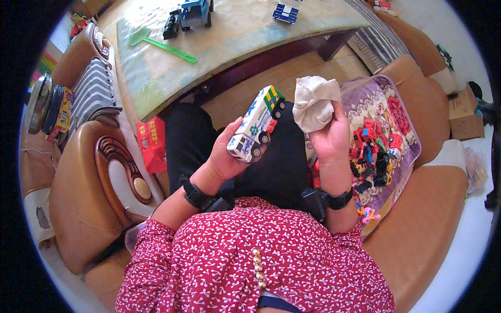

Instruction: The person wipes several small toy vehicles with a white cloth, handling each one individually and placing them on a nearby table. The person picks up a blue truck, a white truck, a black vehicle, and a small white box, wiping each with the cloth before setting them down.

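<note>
My left hand (227, 153) is closed around a white toy truck (254, 117) with green and yellow stripes at its rear and a green recycling mark on its side. The truck is tilted above my lap, its cab towards me and its black wheels facing right. In my right hand (332, 135) is a crumpled off-white cloth (315, 102), held up to the right of the truck and apart from it. Part of the cloth covers my fingertips.
A covered table (235, 47) stands ahead, with a green fly swatter (164, 47), a blue toy truck (195, 15) and a blue-and-white toy (286, 11) on it. Several toy vehicles (375, 152) lie on the sofa's patterned mat (368, 94) at right. A red bag (152, 144) is left of my legs.
</note>
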Demonstrator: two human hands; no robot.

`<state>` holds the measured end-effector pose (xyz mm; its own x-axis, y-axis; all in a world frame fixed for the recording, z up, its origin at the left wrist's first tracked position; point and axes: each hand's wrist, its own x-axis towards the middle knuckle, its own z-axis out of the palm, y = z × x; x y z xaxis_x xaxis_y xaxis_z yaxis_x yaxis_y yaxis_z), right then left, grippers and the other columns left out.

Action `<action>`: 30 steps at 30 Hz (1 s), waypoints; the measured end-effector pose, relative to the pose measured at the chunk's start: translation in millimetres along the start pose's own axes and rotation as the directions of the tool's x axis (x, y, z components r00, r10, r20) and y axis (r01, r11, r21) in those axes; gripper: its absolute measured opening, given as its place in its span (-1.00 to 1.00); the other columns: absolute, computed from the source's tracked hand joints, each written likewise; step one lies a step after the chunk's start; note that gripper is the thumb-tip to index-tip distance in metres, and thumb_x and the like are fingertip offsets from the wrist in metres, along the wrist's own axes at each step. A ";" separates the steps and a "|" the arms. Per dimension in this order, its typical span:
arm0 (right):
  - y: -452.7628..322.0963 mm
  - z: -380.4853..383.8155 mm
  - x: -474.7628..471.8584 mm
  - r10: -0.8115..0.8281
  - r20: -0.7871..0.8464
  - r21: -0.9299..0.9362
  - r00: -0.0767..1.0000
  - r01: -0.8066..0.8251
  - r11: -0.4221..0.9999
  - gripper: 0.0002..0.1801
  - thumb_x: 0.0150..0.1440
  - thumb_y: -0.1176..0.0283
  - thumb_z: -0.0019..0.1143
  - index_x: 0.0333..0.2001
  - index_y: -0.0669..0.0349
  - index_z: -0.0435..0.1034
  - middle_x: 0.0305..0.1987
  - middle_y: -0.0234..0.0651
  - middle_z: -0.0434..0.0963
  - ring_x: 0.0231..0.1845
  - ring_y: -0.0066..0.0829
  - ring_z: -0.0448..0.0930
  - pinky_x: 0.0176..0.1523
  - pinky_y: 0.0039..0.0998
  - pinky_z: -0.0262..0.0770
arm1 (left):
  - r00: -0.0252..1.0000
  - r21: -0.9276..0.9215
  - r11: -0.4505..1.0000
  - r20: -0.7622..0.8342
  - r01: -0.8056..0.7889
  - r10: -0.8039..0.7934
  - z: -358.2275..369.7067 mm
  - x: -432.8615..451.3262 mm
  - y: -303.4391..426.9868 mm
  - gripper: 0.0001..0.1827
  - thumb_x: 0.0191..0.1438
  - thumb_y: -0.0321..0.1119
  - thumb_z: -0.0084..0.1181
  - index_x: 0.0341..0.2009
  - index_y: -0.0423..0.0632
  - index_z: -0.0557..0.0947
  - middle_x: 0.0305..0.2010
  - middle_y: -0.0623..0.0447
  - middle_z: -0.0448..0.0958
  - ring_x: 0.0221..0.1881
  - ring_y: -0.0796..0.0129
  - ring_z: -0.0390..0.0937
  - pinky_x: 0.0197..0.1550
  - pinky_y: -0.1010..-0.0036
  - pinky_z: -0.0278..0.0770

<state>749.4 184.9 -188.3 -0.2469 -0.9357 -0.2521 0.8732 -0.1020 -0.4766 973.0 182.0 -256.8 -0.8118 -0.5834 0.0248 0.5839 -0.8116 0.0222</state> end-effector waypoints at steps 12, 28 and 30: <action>72.9 1.8 -51.2 0.180 0.878 -0.368 0.444 0.865 -0.340 -0.52 0.26 0.12 -0.06 0.22 0.00 0.39 0.41 -0.18 0.26 0.48 -0.07 0.13 0.49 0.09 -0.25 | 0.950 0.613 0.756 -0.026 -0.231 0.311 3.0 -4.8 -12.7 -0.49 0.38 0.03 -0.27 0.26 0.00 0.37 0.22 0.05 0.44 0.18 0.26 0.44 0.21 0.27 0.41; 35.9 6.8 -3.7 -0.164 0.691 -0.722 0.704 0.679 -0.132 -0.70 0.32 0.30 -0.08 0.04 0.14 0.46 0.09 -0.09 0.44 0.10 -0.13 0.45 0.19 -0.25 0.35 | 0.953 0.380 0.924 -0.293 0.037 0.082 19.0 1.7 -14.9 -0.40 0.35 0.10 -0.25 0.32 0.00 0.29 0.02 -0.05 0.57 -0.11 0.25 0.62 -0.16 0.35 0.66; 33.1 5.5 1.2 -0.249 0.675 -0.731 0.695 0.675 -0.100 -0.74 0.31 0.33 -0.03 -0.04 0.20 0.48 -0.10 -0.15 0.50 -0.05 -0.22 0.54 0.04 -0.34 0.45 | 0.963 0.353 0.936 -0.251 -0.005 0.100 23.9 4.2 -14.4 -0.37 0.36 0.11 -0.31 0.35 -0.03 0.25 0.09 -0.12 0.53 -0.06 0.18 0.61 -0.13 0.29 0.65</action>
<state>780.3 178.6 -199.7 -0.1048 -0.8526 0.5120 -0.5610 -0.3744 -0.7383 961.4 192.0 -233.1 -0.7254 -0.6506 -0.2245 0.5525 -0.7450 0.3737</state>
